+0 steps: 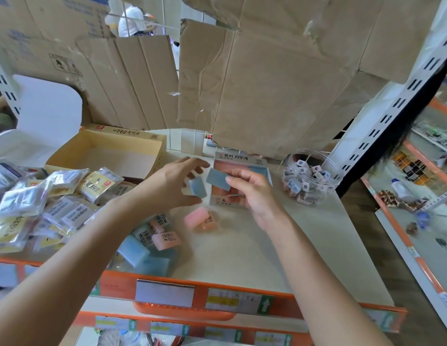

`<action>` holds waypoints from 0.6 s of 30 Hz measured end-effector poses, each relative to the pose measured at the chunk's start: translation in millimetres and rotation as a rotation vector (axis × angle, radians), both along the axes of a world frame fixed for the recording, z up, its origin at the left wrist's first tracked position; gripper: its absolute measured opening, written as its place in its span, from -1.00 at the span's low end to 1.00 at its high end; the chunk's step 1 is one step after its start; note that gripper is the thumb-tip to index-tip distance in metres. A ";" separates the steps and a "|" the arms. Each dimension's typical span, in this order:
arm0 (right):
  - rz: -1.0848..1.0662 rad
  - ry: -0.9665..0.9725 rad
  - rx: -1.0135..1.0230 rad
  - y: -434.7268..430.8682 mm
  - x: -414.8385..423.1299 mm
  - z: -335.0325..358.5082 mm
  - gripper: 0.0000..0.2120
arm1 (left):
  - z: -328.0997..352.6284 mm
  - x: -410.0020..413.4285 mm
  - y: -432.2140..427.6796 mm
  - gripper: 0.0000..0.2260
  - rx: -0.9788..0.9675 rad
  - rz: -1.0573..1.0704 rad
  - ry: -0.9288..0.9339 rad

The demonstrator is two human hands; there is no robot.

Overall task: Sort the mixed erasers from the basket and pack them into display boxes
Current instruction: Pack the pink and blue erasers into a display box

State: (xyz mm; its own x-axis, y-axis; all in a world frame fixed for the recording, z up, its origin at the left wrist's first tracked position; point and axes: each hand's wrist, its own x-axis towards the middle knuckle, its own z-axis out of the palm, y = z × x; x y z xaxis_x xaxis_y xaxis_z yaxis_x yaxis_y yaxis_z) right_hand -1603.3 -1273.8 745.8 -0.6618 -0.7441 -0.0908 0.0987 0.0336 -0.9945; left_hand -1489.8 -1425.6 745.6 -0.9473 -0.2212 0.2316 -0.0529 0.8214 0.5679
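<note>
Your right hand pinches a blue eraser over the display box; your left hand holds a second blue eraser. Slot each flat into the box's blue side.

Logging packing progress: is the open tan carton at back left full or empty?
Empty: the tan carton shows a bare floor; nothing lies in it.

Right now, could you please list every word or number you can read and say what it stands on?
"로버 지우개": raised flap of the display box.
Yellow carton rim print: upside down, too blurred to read.
Foil packets: print blurred.
Barcode labels on the pink erasers: too small.
Shelf-edge tags: blurred.
</note>
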 end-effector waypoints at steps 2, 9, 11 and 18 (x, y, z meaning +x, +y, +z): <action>0.023 -0.037 0.020 -0.6 1.7 1.3 -0.87 | 2.9 -1.8 4.6 -0.39 0.009 -0.043 0.053; 0.032 -0.052 0.021 -1.9 5.1 5.5 -0.84 | 10.4 -6.7 15.9 -0.25 -0.015 -0.142 0.085; 0.037 -0.060 0.010 -1.8 5.2 5.8 -0.84 | 9.9 -7.3 16.6 -0.25 -0.023 -0.152 0.075; -0.079 -0.089 -0.072 -1.7 3.5 1.4 -0.85 | 0.8 -9.0 15.3 -0.33 0.057 -0.083 0.170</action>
